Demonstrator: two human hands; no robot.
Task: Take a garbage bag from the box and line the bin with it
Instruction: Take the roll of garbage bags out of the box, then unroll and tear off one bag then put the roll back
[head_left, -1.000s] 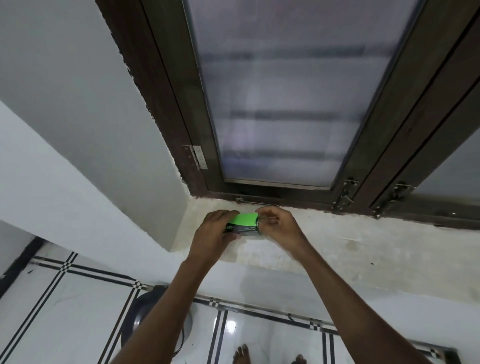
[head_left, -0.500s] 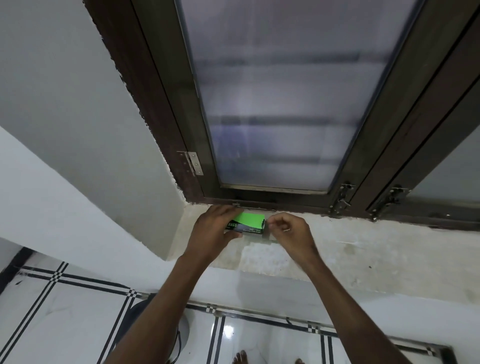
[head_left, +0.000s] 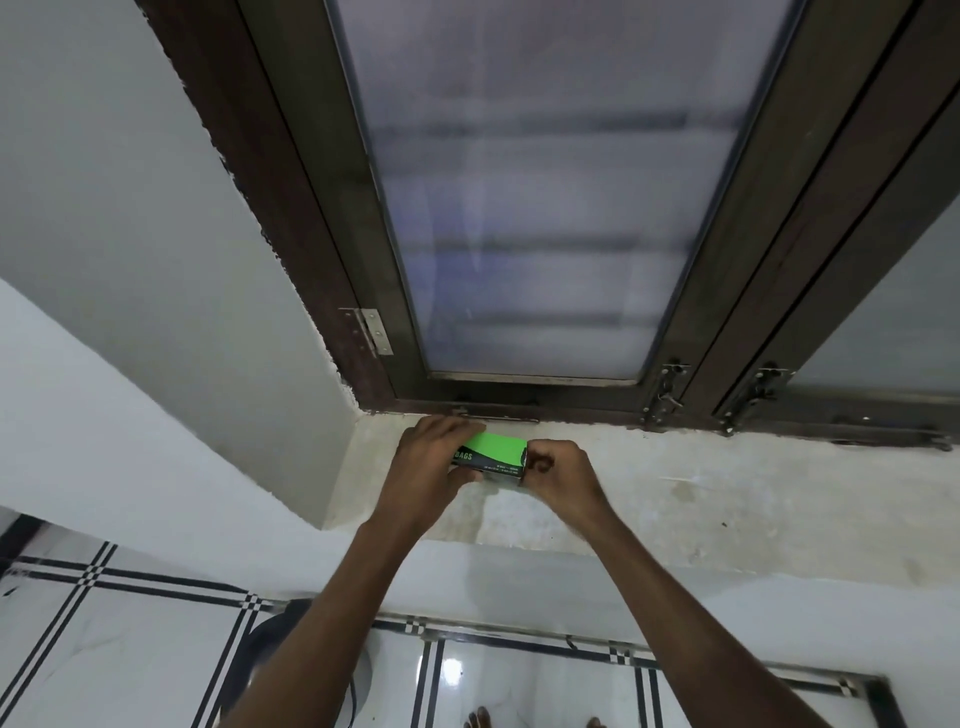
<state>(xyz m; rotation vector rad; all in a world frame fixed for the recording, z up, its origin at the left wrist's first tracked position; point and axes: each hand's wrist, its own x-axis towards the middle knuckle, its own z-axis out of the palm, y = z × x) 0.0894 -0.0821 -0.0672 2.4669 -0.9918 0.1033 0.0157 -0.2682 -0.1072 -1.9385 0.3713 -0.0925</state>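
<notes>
A small green and black box of garbage bags (head_left: 493, 453) lies on the pale window sill (head_left: 701, 483). My left hand (head_left: 428, 467) wraps around the box's left end and holds it. My right hand (head_left: 561, 475) is curled at the box's right end, fingertips pinched at the flap there; what they pinch is hidden. A dark round bin (head_left: 270, 654) stands on the floor below, mostly hidden behind my left forearm.
A frosted window in a dark wooden frame (head_left: 322, 208) rises right behind the box, with latches (head_left: 662, 395) at its lower right. A white wall corner juts out on the left. White floor tiles with black lines lie below, and my toes show at the bottom.
The right hand drew slightly away from the box's right end, then came back against it with fingers curled. The left hand stayed on the box.
</notes>
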